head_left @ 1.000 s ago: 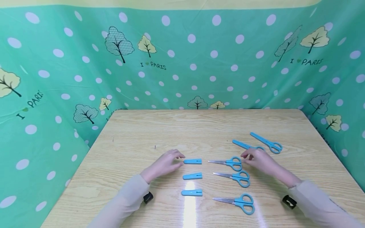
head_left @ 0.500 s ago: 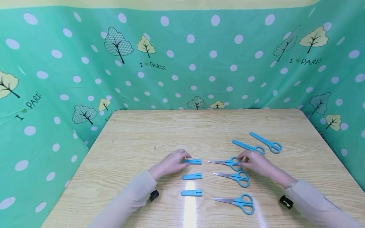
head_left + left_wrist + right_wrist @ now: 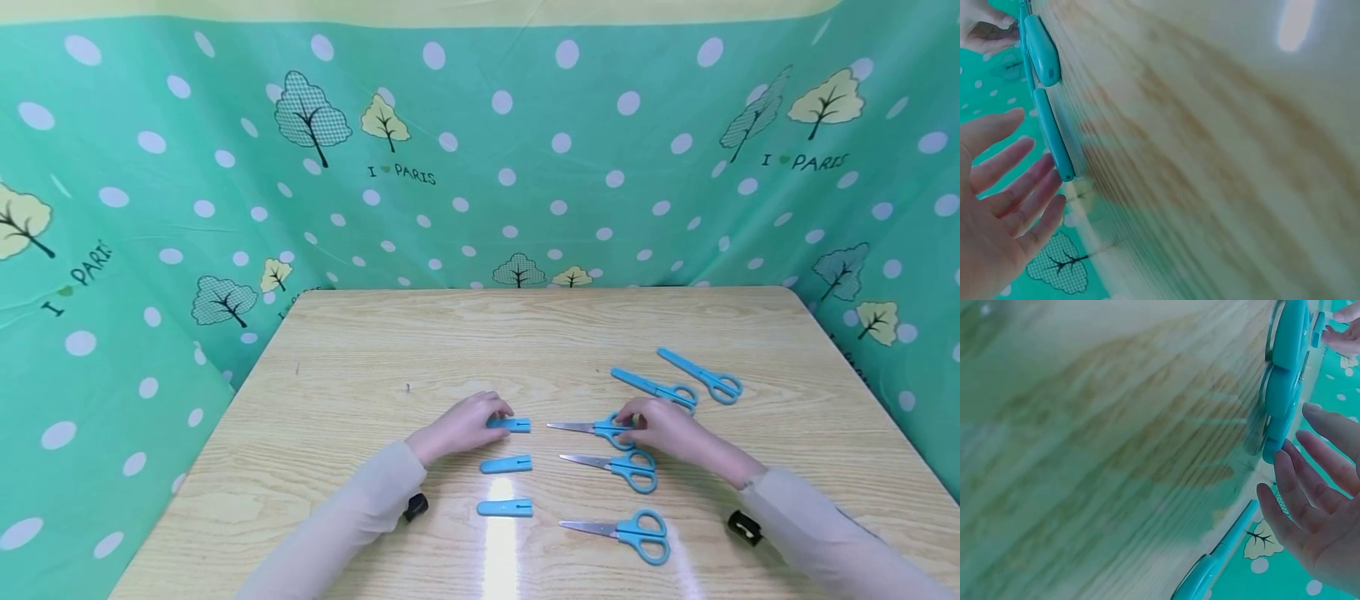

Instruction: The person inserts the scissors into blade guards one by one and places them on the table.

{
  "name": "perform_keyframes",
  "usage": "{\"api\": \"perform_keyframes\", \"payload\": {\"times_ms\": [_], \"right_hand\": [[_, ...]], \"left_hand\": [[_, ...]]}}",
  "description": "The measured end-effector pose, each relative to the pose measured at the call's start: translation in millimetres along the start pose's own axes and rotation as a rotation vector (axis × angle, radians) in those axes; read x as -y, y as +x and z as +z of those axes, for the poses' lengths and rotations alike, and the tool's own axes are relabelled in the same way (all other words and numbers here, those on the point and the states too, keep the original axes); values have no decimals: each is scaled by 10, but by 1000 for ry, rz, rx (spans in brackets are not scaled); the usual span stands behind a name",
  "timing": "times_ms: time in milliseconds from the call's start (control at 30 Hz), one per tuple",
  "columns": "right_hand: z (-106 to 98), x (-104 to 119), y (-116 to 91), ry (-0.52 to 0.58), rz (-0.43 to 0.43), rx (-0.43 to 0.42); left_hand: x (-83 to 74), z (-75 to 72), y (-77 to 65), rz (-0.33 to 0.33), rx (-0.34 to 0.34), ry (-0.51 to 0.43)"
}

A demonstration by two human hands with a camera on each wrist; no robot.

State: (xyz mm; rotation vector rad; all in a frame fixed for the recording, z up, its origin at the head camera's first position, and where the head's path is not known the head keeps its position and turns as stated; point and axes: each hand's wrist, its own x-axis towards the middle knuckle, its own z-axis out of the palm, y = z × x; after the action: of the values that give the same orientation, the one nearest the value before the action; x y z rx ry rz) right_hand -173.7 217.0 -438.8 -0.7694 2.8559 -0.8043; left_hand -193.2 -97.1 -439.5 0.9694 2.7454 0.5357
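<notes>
My left hand [image 3: 468, 423] is at the farthest of three blue scissor covers [image 3: 517, 425], its thumb and fingers spread about the cover's rounded end. In the left wrist view its fingers [image 3: 1025, 197] are loosely extended beside that cover [image 3: 1054, 134]. My right hand [image 3: 663, 427] reaches the blue handles of the farthest uncovered scissors [image 3: 602, 428], whose blades point left toward the cover. The right wrist view shows these fingers [image 3: 1297, 487] relaxed, right by the handle loops [image 3: 1279, 434]. Both the cover and the scissors lie flat on the table.
Nearer to me lie a middle cover [image 3: 506, 464] and a near cover [image 3: 505, 507]. Facing them are the middle scissors [image 3: 633, 471] and the near scissors [image 3: 641, 535]. Two covered scissors, one [image 3: 645, 383] and another [image 3: 697, 373], lie at the back right of the wooden table [image 3: 450, 333].
My left hand has moved right, onto the end of the farthest cover. The right hand has moved left, to the handles of the farthest scissors. The scissors and covers stay in place.
</notes>
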Motion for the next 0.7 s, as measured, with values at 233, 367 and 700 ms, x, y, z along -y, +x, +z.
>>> {"api": "perform_keyframes", "payload": {"times_ms": [233,367,700], "right_hand": [[17,5,22,-2,2,11],[19,15,33,10,5,26],[39,2,59,-7,-11,55]], "left_hand": [[3,-2,51,-14,34,-21],[13,8,80,-21,47,-38],[-2,17,129,-26,75,-61]]}}
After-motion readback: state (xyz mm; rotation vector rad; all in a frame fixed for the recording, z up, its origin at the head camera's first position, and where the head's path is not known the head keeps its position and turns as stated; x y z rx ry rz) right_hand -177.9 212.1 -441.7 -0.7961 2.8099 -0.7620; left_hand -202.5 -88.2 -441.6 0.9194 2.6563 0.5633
